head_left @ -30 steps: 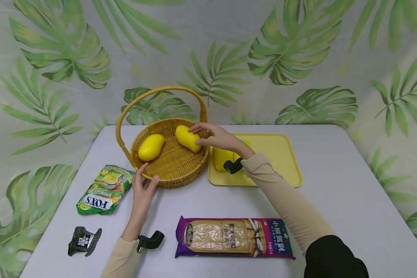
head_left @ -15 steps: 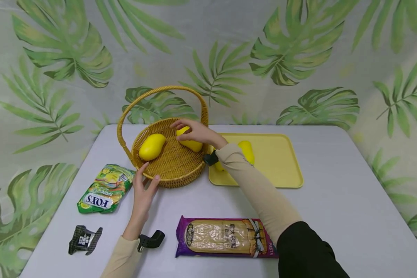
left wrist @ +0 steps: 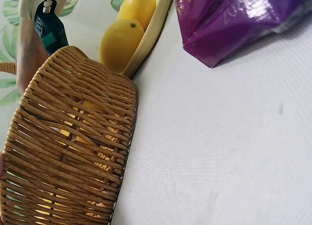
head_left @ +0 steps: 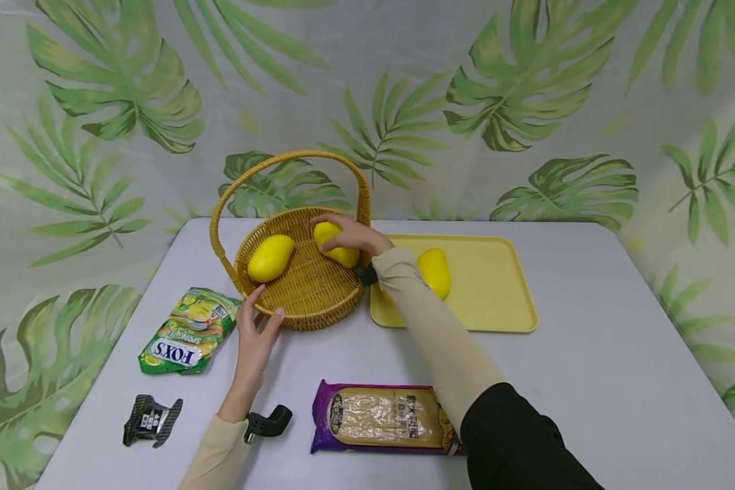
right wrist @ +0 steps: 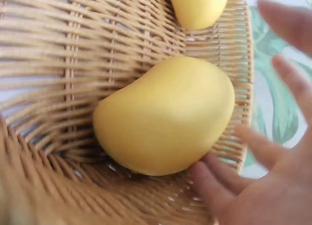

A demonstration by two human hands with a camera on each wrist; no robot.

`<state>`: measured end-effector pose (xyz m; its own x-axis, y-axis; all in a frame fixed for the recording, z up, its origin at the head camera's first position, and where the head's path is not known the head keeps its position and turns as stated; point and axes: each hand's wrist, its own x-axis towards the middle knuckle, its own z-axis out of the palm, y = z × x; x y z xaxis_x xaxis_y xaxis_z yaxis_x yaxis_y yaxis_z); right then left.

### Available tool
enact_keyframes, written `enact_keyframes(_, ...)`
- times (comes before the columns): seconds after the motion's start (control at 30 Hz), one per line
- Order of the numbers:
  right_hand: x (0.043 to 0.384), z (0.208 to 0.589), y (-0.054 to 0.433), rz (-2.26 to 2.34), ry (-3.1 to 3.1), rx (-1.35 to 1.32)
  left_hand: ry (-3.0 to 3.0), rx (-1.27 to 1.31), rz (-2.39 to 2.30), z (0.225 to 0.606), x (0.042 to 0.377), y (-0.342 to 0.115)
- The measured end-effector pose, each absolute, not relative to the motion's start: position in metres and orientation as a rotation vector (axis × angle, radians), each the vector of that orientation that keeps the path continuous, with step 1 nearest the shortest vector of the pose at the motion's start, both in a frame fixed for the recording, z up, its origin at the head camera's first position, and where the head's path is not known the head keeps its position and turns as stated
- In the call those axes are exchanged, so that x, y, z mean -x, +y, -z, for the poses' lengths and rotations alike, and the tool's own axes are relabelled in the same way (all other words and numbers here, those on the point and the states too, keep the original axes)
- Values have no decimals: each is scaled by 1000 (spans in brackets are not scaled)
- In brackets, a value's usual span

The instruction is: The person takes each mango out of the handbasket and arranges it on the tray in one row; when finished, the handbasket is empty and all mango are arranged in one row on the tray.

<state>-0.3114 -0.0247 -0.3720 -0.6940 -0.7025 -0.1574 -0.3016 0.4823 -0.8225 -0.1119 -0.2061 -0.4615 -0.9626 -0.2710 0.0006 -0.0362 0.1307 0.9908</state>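
Note:
A round wicker basket (head_left: 306, 299) with a tall handle holds two yellow mangoes. One mango (head_left: 271, 258) lies at its left side. Over the other mango (right wrist: 165, 118), at the basket's right side, is my right hand (head_left: 352, 235); in the right wrist view its fingers are spread, fingertips close by the fruit, and contact is unclear. My left hand (head_left: 256, 340) rests against the basket's near left rim, thumb and forefinger extended. The left wrist view shows mostly the basket's woven wall (left wrist: 73, 137), with that hand almost out of sight.
Right of the basket, a yellow tray (head_left: 490, 286) bears a mango (head_left: 435, 272) and another yellow fruit, mostly hidden by my sleeve. A pasta packet (head_left: 380, 418) lies in front. At left are a green FOX'S bag (head_left: 190, 330) and a small black patterned object (head_left: 151, 420).
My right hand has moved left from the mango's right edge to over it, and its forearm now covers more of the tray and the packet's right end. My left hand stays at the basket.

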Motion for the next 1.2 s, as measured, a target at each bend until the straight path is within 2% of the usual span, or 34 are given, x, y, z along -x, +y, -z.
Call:
enact_keyframes(0.4,308,381,-35,657,2212,794,-2228,-310,1919,462,112,-205)
enact_keyframes(0.6,305,381,-36,729,2234,832,-2217,-295,1935,462,112,-205)
enact_keyframes(1.2,286,366,-18,1028,2212,1202,-2220,-267,1875,465,113,-205)
